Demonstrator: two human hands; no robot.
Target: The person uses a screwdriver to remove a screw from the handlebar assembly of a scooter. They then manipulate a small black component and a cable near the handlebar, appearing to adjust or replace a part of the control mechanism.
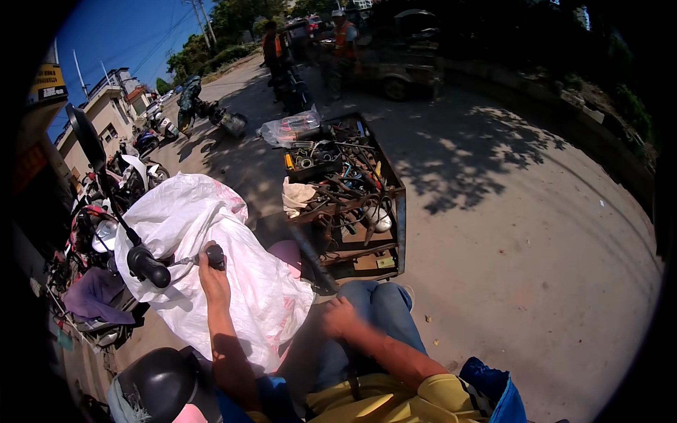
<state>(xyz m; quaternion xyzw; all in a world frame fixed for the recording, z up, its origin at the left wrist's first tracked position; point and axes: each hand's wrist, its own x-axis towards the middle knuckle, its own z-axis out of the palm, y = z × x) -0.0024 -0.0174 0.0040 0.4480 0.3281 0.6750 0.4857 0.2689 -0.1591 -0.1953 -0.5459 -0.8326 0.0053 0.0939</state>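
Note:
My left hand (214, 271) reaches over a white woven sheet (176, 215) draped on a vehicle beside me, fingers closed on a small black fitting (216, 257) with a metal part extending left toward a black handlebar grip (149, 266); a long-stemmed mirror (87, 137) rises beyond the grip. My right hand (340, 316) is over my jean-clad legs (391, 310), fingers bent and slightly blurred; whether it holds anything is unclear. A black seat (159, 381) is at lower left.
A metal cart (398, 225) of tools and a plastic bag (285, 129) stands ahead. Scooters (99, 296) line the left. Two people in orange vests (344, 39) stand near a cargo three-wheeler (405, 77). A curb (592, 113) edges the pavement at right.

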